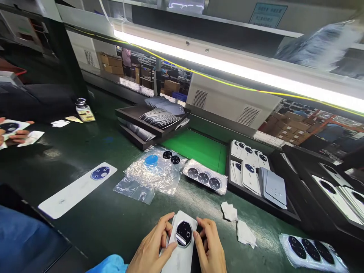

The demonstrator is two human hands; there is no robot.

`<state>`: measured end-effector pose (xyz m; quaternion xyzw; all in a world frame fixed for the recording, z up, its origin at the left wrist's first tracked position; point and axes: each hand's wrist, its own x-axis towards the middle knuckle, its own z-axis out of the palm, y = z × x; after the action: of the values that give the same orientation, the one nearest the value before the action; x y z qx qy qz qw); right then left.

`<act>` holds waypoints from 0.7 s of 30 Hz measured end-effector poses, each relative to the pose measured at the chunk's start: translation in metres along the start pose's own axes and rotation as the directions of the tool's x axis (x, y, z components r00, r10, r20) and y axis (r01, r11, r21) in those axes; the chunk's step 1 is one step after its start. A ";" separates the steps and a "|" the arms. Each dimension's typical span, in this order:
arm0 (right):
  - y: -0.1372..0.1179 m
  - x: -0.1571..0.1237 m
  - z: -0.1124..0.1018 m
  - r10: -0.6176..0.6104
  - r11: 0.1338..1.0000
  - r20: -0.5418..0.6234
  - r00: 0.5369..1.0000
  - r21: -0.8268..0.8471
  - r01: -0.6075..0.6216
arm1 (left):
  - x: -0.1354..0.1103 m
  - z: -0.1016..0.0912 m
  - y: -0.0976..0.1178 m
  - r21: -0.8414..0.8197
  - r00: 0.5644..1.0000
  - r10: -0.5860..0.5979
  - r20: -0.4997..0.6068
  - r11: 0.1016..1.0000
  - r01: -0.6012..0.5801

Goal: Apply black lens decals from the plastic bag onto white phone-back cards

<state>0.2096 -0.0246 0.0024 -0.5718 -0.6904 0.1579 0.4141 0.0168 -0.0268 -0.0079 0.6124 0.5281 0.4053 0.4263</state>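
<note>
A white phone back cover [178, 261] with a round black camera lens plate [184, 233] lies between my hands near the bottom middle. My left hand [155, 242] closes on its left edge, thumb beside the lens plate and fingers at the upper corner. On the opposite edge, my right hand [209, 242] grips with bent fingers and thumb. Beyond them, a plastic-wrapped strip of lens plates [203, 178] rests on the green table. Next to it, a clear plastic bag [153, 174] has two loose black lens plates [171, 157] on it. Another white phone back cover [76, 189] lies to the left.
Black trays [153, 131] of grey panels are stacked at the back. A tray [264, 204] of white and grey covers stands right. White paper scraps [246, 233] and another wrapped strip [311, 250] lie nearer. A co-worker's hand [18, 136] holds a cover at left, near a bottle [84, 110].
</note>
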 end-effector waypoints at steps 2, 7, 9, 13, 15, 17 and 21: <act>0.005 0.005 -0.005 -0.117 0.988 0.061 0.991 -0.096 0.122 | 0.001 -0.002 -0.005 0.131 0.996 0.086 0.009 0.988 -0.087; 0.005 0.015 -0.007 -0.219 0.947 0.106 0.970 -0.215 0.237 | 0.004 -0.001 -0.008 0.382 0.959 0.281 -0.039 0.891 -0.245; 0.000 0.016 -0.004 -0.240 0.931 0.097 0.966 -0.258 0.257 | 0.004 0.000 -0.007 0.444 0.937 0.346 -0.047 0.847 -0.291; -0.015 0.020 0.002 -0.296 0.873 0.045 0.954 -0.394 0.289 | -0.001 -0.001 -0.006 0.528 0.895 0.447 -0.005 0.761 -0.377; -0.022 0.024 0.004 -0.355 0.817 0.010 0.935 -0.483 0.315 | -0.005 -0.004 -0.006 0.552 0.867 0.498 0.004 0.722 -0.417; -0.029 0.028 0.005 -0.415 0.752 -0.018 0.910 -0.569 0.332 | -0.008 -0.008 -0.007 0.565 0.783 0.621 0.033 0.635 -0.527; -0.035 0.034 0.007 -0.457 0.695 -0.051 0.888 -0.643 0.321 | -0.013 -0.012 -0.009 0.577 0.493 0.819 0.294 0.259 -0.775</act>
<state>0.1810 -0.0021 0.0352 -0.5282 -0.7617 -0.2291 0.2972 0.0016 -0.0375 -0.0130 0.8843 0.2639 0.3737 -0.0930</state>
